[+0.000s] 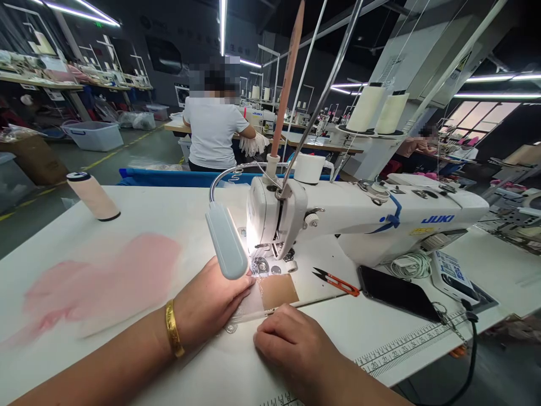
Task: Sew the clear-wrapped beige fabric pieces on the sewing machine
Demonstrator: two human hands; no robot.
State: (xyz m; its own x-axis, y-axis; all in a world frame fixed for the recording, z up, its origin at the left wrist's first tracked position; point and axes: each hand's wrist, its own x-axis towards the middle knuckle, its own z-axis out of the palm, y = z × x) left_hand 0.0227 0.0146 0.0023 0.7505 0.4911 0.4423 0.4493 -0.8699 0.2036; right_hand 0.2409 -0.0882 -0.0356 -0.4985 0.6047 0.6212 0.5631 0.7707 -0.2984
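Observation:
Under the lamp, my left hand (213,293) has its fingers pressed together on a thin, sheer pale fabric (249,304), with fingertips close to the presser foot of the white sewing machine (321,203). The fabric's near edge looks scalloped. Just right of it is a tan patch (279,291) on the machine bed. My right hand (296,344) is curled into a loose fist by the near edge of the bed; whatever its fingers hold is hidden. A blurred heap of pink sheer fabric (105,282) lies left of my left hand.
Orange thread snips (338,282) and a black phone (397,292) lie right of the needle area. A grey lamp head (227,239) hangs above my left hand. A thread cone (93,196) stands at the back left. A ruler strip (406,344) runs along the front edge. Ahead sits a person (213,132).

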